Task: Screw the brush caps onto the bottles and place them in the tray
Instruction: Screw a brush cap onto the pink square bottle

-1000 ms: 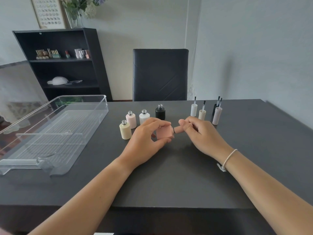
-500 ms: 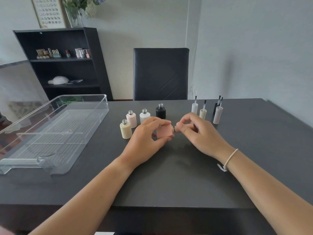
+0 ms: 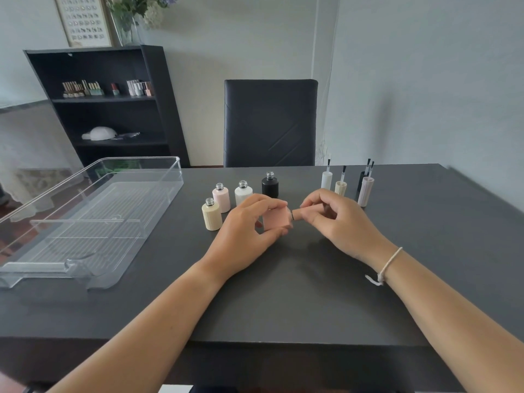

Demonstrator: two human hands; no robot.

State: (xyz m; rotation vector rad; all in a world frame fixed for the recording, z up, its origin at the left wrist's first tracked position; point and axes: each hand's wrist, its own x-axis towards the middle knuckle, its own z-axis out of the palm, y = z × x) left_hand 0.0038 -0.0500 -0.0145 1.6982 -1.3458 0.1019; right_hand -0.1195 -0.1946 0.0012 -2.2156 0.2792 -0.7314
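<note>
My left hand grips a peach-pink bottle, held sideways over the table's middle. My right hand pinches the matching pink brush cap, whose end sits at the bottle's neck. Behind the left hand stand several open bottles: cream, pale pink, white and black. Beyond the right hand several brush caps stand upright with bristles up: white, cream, black and pale pink. The clear plastic tray lies at the left, with nothing in it.
The dark table ends close to my body, and its right edge runs along the grey wall. A black chair stands behind the far edge. A black shelf with small bottles stands at the back left.
My right hand's fingers have shifted around the pink cap, turning it at the bottle's neck, and the thumb has risen. The left hand and bottle have stayed in place.
</note>
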